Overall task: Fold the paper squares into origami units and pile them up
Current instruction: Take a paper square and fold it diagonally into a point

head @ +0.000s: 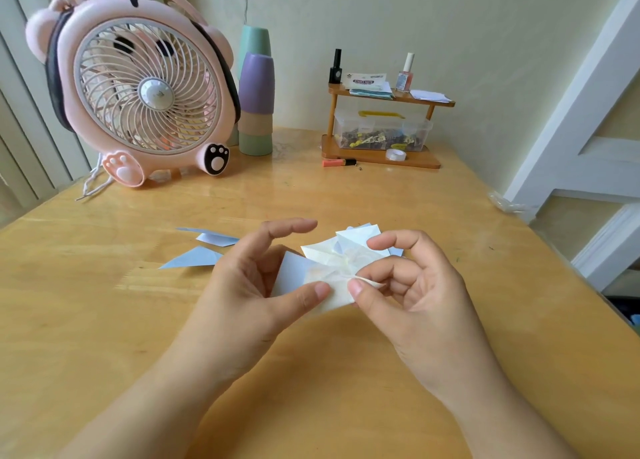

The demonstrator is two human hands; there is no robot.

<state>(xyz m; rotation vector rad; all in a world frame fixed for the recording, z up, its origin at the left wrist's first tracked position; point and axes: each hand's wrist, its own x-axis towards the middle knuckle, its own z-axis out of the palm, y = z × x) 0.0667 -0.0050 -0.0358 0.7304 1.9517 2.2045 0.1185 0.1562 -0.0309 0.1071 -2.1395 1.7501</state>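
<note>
Holding a pale yellow paper unit (337, 268) just above the middle of the counter (104, 303), the left hand (249, 285) presses its thumb on the paper's lower edge while the right hand (412, 285) pinches a small flap. Two blue folded units (194, 258) lie toward the counter's left edge.

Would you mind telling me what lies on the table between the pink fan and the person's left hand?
In the head view, two folded pale blue paper pieces lie on the table between the pink fan and the left hand; otherwise bare wood.
</note>
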